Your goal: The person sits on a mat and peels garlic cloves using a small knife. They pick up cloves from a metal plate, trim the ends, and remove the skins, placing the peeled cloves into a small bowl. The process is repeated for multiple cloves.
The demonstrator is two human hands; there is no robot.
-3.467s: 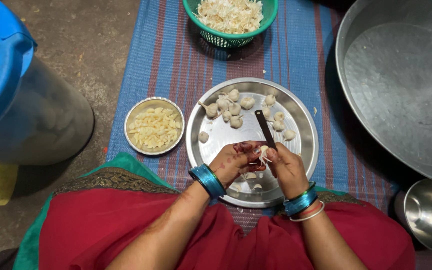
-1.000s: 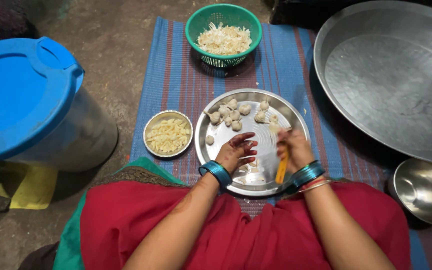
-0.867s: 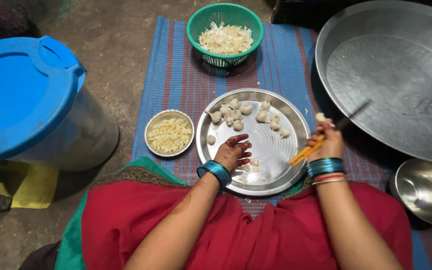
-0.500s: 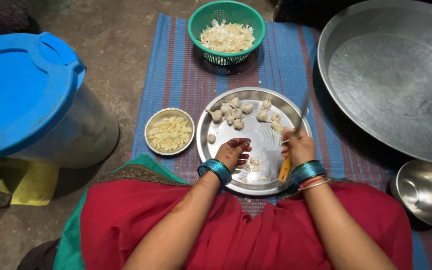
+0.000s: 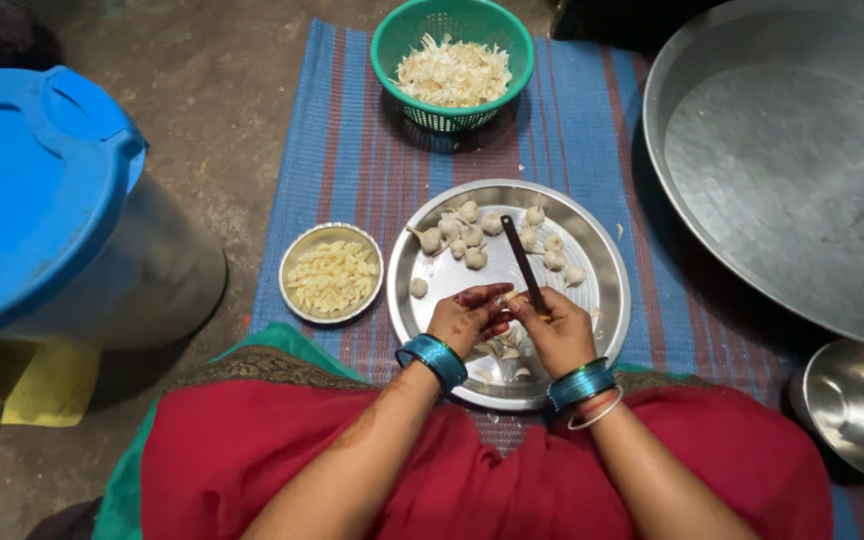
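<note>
My left hand (image 5: 468, 317) and my right hand (image 5: 555, 328) meet over the near part of a round steel plate (image 5: 602, 300). The left fingers pinch a small garlic clove (image 5: 503, 299). A knife (image 5: 524, 262) is gripped in the right hand, its dark blade pointing away across the plate. Several whole garlic bulbs (image 5: 472, 240) lie on the plate's far half. Peeled bits lie under my hands. Both wrists wear blue bangles.
A small steel bowl of peeled cloves (image 5: 331, 273) stands left of the plate. A green basket of garlic skins (image 5: 453, 63) sits farther away on the striped mat (image 5: 352, 150). A wide steel basin (image 5: 792, 170) is at right, a small steel pot (image 5: 857, 405) at lower right, a blue-lidded drum (image 5: 32, 200) at left.
My right hand swung out to the right toward the basin with the knife, then came back to the plate. Now both hands are together over the plate with the clove.
</note>
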